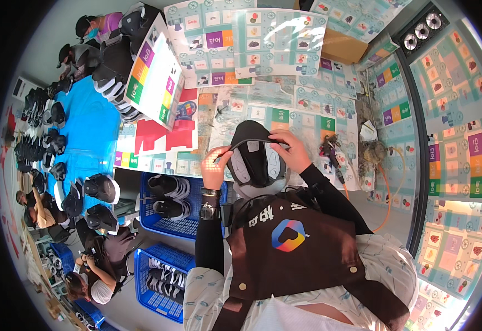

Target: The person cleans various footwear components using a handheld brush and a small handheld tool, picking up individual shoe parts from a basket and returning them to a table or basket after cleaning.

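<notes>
White Korean lettering fills purple, orange and green blocks on the leaning sheet [155, 73] at the left edge of the tabletop [203, 138], on the sheet [203, 47] at its far edge and on the strip [125, 159] at its near left corner. The wall sheets [395, 113] at right match. White characters [251, 219] cross the brown apron [285, 276]; the label [252, 146] inside the dark shoe [258, 165] is too small to read

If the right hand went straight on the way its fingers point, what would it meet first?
The black shoe with grey lining, whose rim the right hand appears to touch; depth beyond is unclear.
</notes>
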### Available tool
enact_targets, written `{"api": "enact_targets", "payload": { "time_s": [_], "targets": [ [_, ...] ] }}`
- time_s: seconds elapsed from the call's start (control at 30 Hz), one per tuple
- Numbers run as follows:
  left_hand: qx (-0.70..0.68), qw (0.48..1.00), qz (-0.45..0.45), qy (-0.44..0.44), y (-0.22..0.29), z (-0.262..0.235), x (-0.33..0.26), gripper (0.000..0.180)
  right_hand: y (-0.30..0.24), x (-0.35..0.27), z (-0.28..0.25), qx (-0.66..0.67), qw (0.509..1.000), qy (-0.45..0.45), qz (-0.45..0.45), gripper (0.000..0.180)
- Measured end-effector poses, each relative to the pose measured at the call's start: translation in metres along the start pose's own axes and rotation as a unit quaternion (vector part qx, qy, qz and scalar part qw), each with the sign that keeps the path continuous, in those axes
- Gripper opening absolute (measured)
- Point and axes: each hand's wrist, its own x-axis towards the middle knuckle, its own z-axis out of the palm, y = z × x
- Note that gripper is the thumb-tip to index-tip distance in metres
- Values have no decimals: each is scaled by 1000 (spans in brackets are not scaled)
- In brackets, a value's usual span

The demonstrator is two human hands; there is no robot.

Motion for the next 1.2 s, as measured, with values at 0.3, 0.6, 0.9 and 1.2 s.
{"api": "enact_targets", "payload": {
  "time_s": [0.3,0.6,0.9,1.2],
  "targets": [
    [28,996,-18,81,3,36,1,11,-2,2,0,-69,991,108,45,12],
    [-39,995,-92,16,-38,31,26,21,50,30,-17,112,967,-5,227,21],
    [-191,945,-187,-186,44,26,61,17,-67,44,-31,-326,925,-87,-173,63],
    [-451,817,-182,-310,-11,30,92,39,-76,64,-58,-73,995,29,65,32]
  ]
}}
